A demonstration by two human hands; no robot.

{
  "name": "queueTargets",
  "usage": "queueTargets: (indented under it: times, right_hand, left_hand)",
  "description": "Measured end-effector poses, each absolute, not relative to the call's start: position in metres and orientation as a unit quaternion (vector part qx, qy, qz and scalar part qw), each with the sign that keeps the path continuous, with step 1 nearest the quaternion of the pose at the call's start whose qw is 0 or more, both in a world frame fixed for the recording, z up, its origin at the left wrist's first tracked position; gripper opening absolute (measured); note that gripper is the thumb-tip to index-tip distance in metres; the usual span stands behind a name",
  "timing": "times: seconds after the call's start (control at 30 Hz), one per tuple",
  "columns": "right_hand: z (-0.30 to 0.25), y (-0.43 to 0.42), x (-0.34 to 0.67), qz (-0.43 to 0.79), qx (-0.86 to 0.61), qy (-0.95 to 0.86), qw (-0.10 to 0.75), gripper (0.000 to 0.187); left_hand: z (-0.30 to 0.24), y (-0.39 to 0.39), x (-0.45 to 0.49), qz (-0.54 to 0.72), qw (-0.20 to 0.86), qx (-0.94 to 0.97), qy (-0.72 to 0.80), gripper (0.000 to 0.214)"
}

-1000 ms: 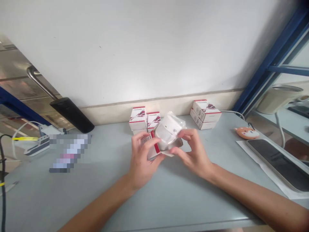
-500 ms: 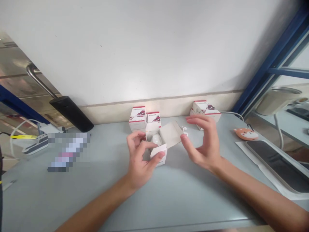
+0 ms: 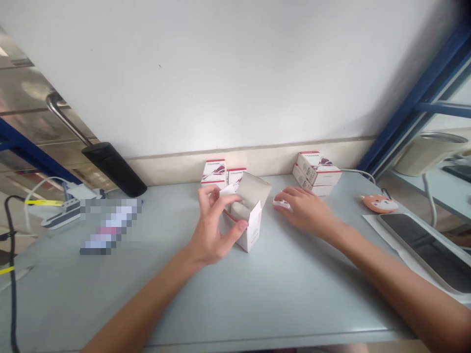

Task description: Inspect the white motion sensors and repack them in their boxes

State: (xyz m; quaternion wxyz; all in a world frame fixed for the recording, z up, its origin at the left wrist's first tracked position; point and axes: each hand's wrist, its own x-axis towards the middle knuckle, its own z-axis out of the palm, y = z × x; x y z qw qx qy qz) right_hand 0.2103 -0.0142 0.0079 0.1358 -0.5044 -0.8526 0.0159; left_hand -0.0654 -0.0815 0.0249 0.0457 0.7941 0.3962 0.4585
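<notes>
A small white cardboard box (image 3: 252,234) stands on the table with its lid flap raised. My left hand (image 3: 211,233) grips it from the left, thumb on the near side and index finger over the opening. Inside, a pale rounded item (image 3: 239,211) shows in part; its kind is unclear. To the right of the box, my right hand (image 3: 303,208) is low over the table, its fingers closed around a small white object (image 3: 281,203). Most of that object is covered by the fingers.
White-and-red boxes stand by the wall: a left box (image 3: 214,172) and stacked boxes (image 3: 324,177) at right. An orange animal-faced pouch (image 3: 379,203) and a phone (image 3: 427,250) lie at right. On the left are a black cylinder (image 3: 115,169) and a power strip (image 3: 69,211).
My right hand has come down from above the table onto the small white object, its fingers closing. The box in my left hand has turned, and its flap now stands more upright.
</notes>
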Motion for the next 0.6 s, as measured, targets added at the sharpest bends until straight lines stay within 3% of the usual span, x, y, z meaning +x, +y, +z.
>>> queueTargets:
  times: [0.2,0.3,0.37,0.5,0.57,0.6]
  right_hand:
    - [-0.002,-0.011,0.212,0.105,-0.519,-0.838,0.131,0.028]
    - [0.002,-0.008,0.215,0.105,-0.520,-0.832,0.161,0.022]
    - [0.013,-0.010,0.217,0.077,-0.522,-0.811,0.255,0.018]
    - [0.051,-0.038,0.209,-0.010,-0.467,-0.680,0.566,0.022]
    - [0.070,-0.061,0.195,-0.011,-0.372,-0.676,0.636,0.021]
    - [0.078,-0.072,0.186,0.001,-0.339,-0.708,0.619,0.021]
  left_hand:
    - [0.030,-0.080,-0.072,0.341,0.132,0.832,0.417,0.045]
    - [0.021,-0.080,-0.066,0.381,0.120,0.814,0.421,0.041]
    - [0.011,-0.080,-0.059,0.444,0.073,0.792,0.412,0.039]
    - [-0.007,-0.085,-0.046,0.502,0.036,0.738,0.449,0.057]
    - [-0.011,-0.088,-0.042,0.516,0.052,0.723,0.457,0.068]
    - [-0.011,-0.089,-0.041,0.523,0.063,0.719,0.454,0.071]
